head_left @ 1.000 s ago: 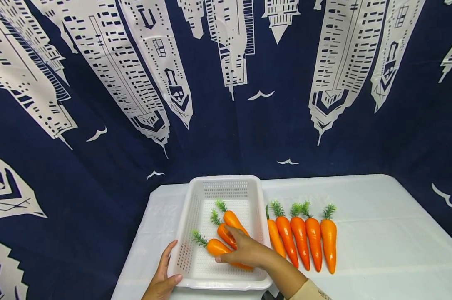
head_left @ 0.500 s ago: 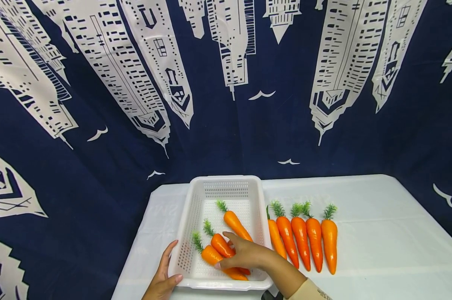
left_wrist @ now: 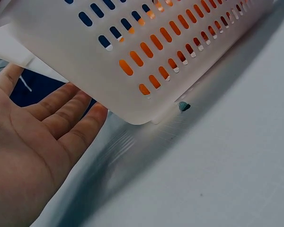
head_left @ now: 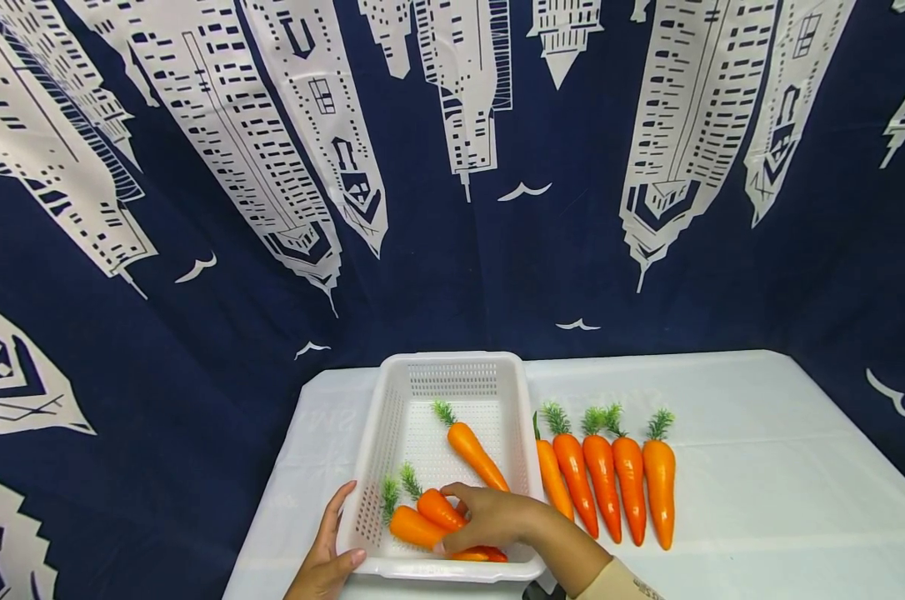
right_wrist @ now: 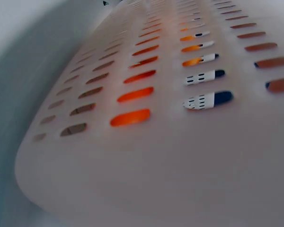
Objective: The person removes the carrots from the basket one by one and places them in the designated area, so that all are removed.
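Observation:
Inside a white perforated plastic basket (head_left: 452,569), my right hand (head_left: 490,521) grips two carrots side by side, a lighter orange carrot (head_left: 413,527) and a redder carrot (head_left: 439,507). Their green tops point to the upper left, and my fingers cover part of their bodies. A third carrot (head_left: 477,454) lies diagonally behind them in the basket. My left hand (head_left: 322,554) touches the basket's left side with its fingers nearly straight, thumb at the rim. In the left wrist view that hand (left_wrist: 33,137) rests against the basket wall (left_wrist: 99,85). The basket wall (right_wrist: 156,170) hides my right hand in the right wrist view.
Several more carrots (head_left: 601,475) lie in a row just right of the basket, tops pointing away. All stand on a white-covered table (head_left: 752,467). A dark blue cloth (head_left: 452,275) with white city buildings hangs behind the table.
My right hand has drawn the two carrots toward the basket's near left corner, bringing them closer together. The third carrot and my left hand have stayed in place.

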`<act>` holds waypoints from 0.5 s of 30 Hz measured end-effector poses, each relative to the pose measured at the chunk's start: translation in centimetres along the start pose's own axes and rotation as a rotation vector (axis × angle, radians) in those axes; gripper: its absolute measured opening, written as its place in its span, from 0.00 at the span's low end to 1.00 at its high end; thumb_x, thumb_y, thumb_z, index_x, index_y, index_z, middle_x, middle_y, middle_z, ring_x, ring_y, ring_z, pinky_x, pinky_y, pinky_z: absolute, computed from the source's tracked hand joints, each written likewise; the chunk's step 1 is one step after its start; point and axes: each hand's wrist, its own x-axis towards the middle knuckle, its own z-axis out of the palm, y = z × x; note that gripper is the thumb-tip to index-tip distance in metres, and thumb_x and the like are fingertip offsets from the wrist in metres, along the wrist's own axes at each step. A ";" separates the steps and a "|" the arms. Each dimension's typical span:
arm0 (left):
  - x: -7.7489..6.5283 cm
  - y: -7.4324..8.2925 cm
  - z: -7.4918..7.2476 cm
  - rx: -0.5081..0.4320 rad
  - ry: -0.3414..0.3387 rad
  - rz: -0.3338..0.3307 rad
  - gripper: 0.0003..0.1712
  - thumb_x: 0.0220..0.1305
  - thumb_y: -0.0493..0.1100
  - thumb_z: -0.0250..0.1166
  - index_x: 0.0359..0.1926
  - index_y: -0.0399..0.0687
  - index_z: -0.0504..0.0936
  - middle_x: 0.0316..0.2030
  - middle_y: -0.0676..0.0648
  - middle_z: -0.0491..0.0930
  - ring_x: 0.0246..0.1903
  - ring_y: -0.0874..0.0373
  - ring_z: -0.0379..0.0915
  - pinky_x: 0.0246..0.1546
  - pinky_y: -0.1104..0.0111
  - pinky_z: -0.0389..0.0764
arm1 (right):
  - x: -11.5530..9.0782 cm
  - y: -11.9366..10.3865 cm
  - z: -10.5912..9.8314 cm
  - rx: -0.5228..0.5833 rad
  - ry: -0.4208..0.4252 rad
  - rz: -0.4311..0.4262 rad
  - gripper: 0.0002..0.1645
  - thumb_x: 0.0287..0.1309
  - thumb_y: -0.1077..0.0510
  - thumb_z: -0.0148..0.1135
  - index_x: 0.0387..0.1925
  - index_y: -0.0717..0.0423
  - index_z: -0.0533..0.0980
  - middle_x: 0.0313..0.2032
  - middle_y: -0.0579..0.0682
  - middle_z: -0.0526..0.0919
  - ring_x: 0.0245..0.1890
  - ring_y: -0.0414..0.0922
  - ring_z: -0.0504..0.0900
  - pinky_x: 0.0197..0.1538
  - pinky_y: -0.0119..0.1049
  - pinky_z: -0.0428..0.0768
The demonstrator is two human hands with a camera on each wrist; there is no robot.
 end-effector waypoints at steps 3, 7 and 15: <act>0.0 0.1 0.0 -0.001 0.002 -0.006 0.56 0.66 0.35 0.59 0.80 0.62 0.31 0.74 0.39 0.29 0.66 0.71 0.58 0.64 0.72 0.69 | 0.0 0.0 0.0 0.015 0.003 -0.008 0.43 0.49 0.52 0.77 0.68 0.49 0.71 0.50 0.51 0.80 0.48 0.48 0.79 0.54 0.53 0.78; 0.0 0.1 0.1 0.010 0.014 -0.010 0.55 0.66 0.35 0.59 0.80 0.62 0.31 0.73 0.46 0.35 0.67 0.70 0.58 0.64 0.72 0.69 | 0.1 -0.1 0.0 0.009 0.019 -0.016 0.41 0.49 0.58 0.77 0.66 0.49 0.72 0.49 0.51 0.80 0.47 0.48 0.78 0.54 0.52 0.78; 0.0 -0.3 -0.3 -0.007 -0.049 0.039 0.54 0.67 0.32 0.55 0.79 0.59 0.28 0.73 0.51 0.42 0.68 0.69 0.58 0.66 0.70 0.69 | -0.1 -0.1 0.1 -0.055 0.058 -0.020 0.44 0.46 0.54 0.79 0.66 0.49 0.72 0.46 0.47 0.80 0.45 0.44 0.78 0.52 0.45 0.77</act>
